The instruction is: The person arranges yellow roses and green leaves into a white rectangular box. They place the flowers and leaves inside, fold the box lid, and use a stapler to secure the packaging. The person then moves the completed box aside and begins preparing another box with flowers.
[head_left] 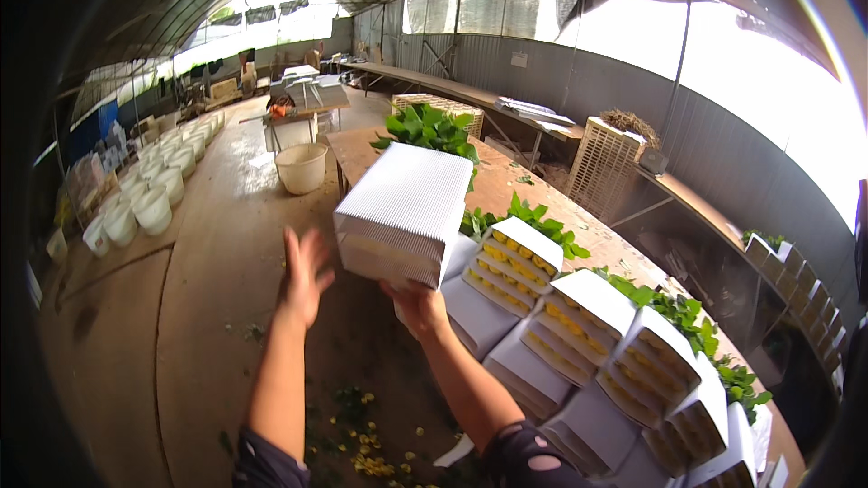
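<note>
A boxy white corrugated cardboard wrap (407,194) stands at the near left corner of the table. My right hand (418,307) grips its lower near edge, fingers partly hidden beneath it. Left of the wrap, my left hand (306,273) is raised with fingers spread, slightly blurred and touching nothing. Whether the wrap holds flowers cannot be made out; green leaves (429,129) show just behind it. Beside my right hand, white cardboard-wrapped bundles of yellow flowers (515,262) are piled along the table, their leafy stems toward its far side.
The brown table (506,165) runs from centre to lower right. Fallen yellow petals (371,461) and leaves litter the floor below me. A cream tub (301,168) stands past the table's end; rows of white buckets (152,210) line the left. Slatted crates (604,167) stand beyond the table.
</note>
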Tool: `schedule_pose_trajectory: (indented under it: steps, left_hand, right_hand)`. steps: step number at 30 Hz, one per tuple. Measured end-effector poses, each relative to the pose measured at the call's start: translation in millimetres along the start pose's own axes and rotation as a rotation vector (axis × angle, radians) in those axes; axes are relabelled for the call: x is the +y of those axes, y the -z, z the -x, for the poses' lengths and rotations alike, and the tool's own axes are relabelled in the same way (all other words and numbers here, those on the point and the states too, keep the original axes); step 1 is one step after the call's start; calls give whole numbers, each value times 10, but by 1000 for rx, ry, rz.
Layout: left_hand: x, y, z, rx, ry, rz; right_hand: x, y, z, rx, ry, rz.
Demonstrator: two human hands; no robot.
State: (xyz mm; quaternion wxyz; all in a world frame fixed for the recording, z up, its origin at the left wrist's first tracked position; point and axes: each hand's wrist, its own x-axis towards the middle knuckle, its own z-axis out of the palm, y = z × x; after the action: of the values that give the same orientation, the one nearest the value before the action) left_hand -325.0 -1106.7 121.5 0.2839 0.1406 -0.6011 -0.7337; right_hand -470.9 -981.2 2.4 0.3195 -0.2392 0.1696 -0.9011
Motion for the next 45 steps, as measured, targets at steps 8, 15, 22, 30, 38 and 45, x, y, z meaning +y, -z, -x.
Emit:
schedule_pose_trajectory:
  steps: [8, 15, 22, 30, 38, 45]
  left_hand:
    - [-1382, 1359, 1482, 176, 733, -11]
    - [-2394, 423, 2506, -421, 959, -423]
    - [-2616, -967, 3275, -1476, 488, -1002]
    - [-2080, -2580, 5598, -1826, 427, -539]
    - [-1974, -4734, 7266, -1535, 253, -321]
    - [-2724, -6794, 7922, -1464, 522, -143]
  right_hand:
    - [16, 866, -1296, 317, 142, -249]
    - [358, 440, 179, -227, 68, 745]
    - [-1954, -822, 4104, -258, -489, 1231]
    - [-4262, -2031, 8332, 1447, -10, 1925]
    - [-4824, -1459, 10384, 1395, -505, 2439]
    - [-4803, -1448, 10733, 1302, -170, 2539]
